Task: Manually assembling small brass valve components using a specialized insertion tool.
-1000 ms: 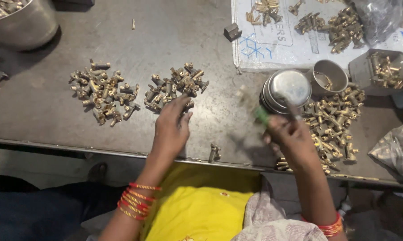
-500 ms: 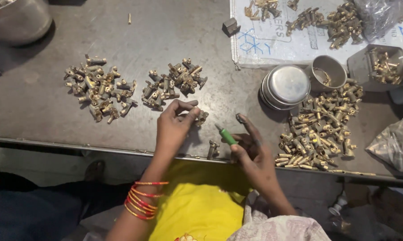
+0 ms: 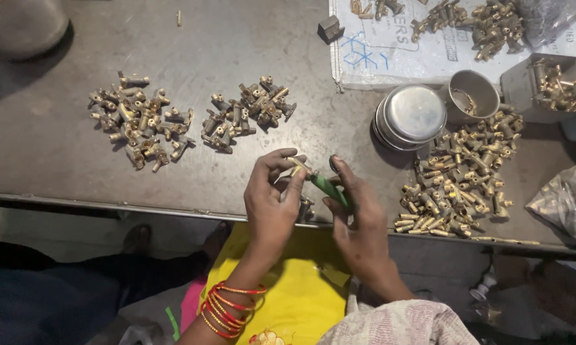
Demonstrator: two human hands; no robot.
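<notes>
Hands meet above the near edge of the grey metal table (image 3: 77, 166). The left hand (image 3: 272, 201) pinches a small brass fitting (image 3: 297, 165) between thumb and fingers; most of this piece is covered by the fingers, so its shape is hard to read. The right hand (image 3: 358, 220) is closed around a green-handled tool (image 3: 329, 187), and its tip touches the fitting. The tool's working end is too small to make out. One more brass piece (image 3: 306, 207) lies under the hands, half hidden. Two small heaps of brass fittings (image 3: 141, 121) (image 3: 246, 114) lie farther back on the left, a bigger heap (image 3: 457, 179) on the right beside stacked steel bowls (image 3: 410, 116). A plastic bag (image 3: 566, 198) is cut off at the right edge.
</notes>
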